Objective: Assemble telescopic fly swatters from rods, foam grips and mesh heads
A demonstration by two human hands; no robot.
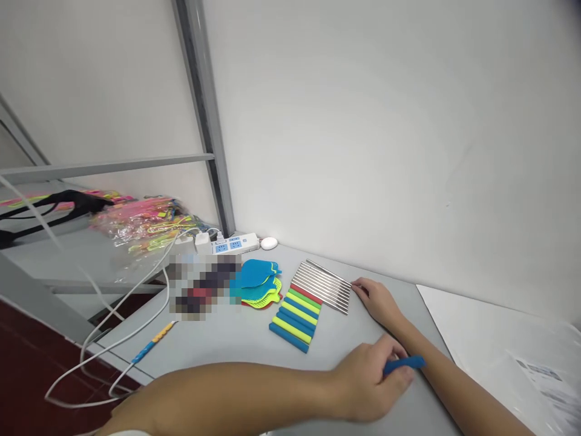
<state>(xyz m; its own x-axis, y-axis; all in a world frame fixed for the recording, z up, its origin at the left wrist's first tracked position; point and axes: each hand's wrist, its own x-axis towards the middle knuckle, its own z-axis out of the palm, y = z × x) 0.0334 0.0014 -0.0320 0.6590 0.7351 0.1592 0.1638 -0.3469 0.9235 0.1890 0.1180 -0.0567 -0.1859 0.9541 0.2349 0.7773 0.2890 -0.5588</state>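
My left hand (365, 381) reaches in from the left, closed around a short blue tube (406, 363) that sticks out past the thumb. Farther back, my right hand (376, 298) pinches the near end of a thin metal rod (329, 272) at the back edge of a row of rods. The other silvery metal rods (318, 289) lie side by side on the grey table. Beside them is a row of coloured tubes (297, 318) in blue, yellow, green and red. Left of these, flat blue and yellow fly-swatter heads (258, 275) are stacked.
A white power strip (236, 244) and a round white object (269, 243) sit by the wall. White cables (167, 284) loop over the left edge. Bagged colourful items (145, 221) fill a shelf at left. A white sheet (490, 339) covers the right side.
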